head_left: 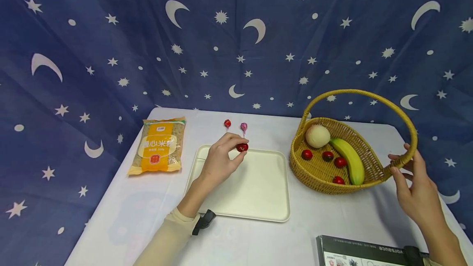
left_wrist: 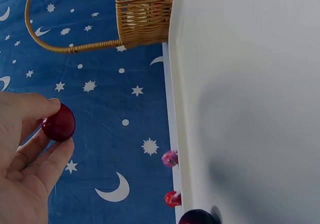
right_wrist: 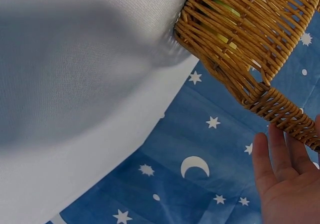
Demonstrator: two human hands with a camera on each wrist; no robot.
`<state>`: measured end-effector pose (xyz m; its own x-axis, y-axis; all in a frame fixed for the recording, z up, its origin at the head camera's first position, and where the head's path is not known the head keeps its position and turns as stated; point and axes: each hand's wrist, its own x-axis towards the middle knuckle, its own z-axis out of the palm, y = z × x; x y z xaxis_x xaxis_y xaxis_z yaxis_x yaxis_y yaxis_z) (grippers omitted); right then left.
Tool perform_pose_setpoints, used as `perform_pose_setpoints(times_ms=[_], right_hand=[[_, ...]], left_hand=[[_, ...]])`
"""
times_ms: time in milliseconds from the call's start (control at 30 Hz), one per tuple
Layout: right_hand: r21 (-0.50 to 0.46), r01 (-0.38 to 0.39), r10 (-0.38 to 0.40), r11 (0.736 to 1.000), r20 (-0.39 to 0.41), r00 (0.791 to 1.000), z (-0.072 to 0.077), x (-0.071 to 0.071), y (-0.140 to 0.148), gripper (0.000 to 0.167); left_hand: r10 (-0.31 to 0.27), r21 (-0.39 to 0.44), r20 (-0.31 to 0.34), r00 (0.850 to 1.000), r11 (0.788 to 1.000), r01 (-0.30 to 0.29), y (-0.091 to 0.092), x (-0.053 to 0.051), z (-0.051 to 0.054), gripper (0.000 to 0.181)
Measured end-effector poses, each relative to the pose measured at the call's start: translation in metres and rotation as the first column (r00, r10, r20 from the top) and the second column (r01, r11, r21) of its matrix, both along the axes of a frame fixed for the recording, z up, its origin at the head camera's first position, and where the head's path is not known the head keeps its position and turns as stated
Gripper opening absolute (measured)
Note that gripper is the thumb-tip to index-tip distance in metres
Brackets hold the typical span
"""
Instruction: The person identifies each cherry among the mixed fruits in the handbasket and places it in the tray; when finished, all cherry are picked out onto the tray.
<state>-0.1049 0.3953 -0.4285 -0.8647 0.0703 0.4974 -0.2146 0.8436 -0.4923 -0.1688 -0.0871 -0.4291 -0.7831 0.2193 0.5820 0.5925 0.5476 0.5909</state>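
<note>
My left hand [head_left: 221, 161] pinches a dark red cherry [head_left: 242, 147] between thumb and fingertips, above the cream tray [head_left: 255, 192]. In the left wrist view another dark cherry [left_wrist: 196, 217] lies in the tray at the bottom edge; my hand hides most of it from the head view. My right hand [head_left: 417, 188] holds the lower right end of the handle [head_left: 413, 134] of a wicker basket [head_left: 310, 180], thumb on one side and fingers on the other. Inside the basket are a banana [head_left: 349, 159], a pale round fruit [head_left: 318, 136] and several red cherries [head_left: 306, 154].
Two lollipops, one red [head_left: 227, 123] and one pink [head_left: 243, 127], lie behind the tray. A yellow food packet [head_left: 159, 147] is at the left. A dark box [head_left: 362, 249] lies at the front right. Behind the white table [head_left: 148, 212] hangs a blue star-patterned cloth [head_left: 221, 52].
</note>
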Motion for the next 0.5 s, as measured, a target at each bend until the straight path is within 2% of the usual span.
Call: perform_pose_setpoints(times_ms=[267,500], right_hand=[[-0.002,0.009,-0.009,1.000,0.011,1.000,0.001,0.001,-0.001,0.073],[-0.008,0.004,-0.004,1.000,0.012,1.000,0.000,0.000,0.000,0.074]], left_hand=[[0.028,0.001,0.006,1.000,1.000,-0.028,-0.005,-0.002,-0.005,0.027],[0.061,-0.014,0.021,0.998,0.998,-0.061,-0.010,-0.006,-0.013,0.027]])
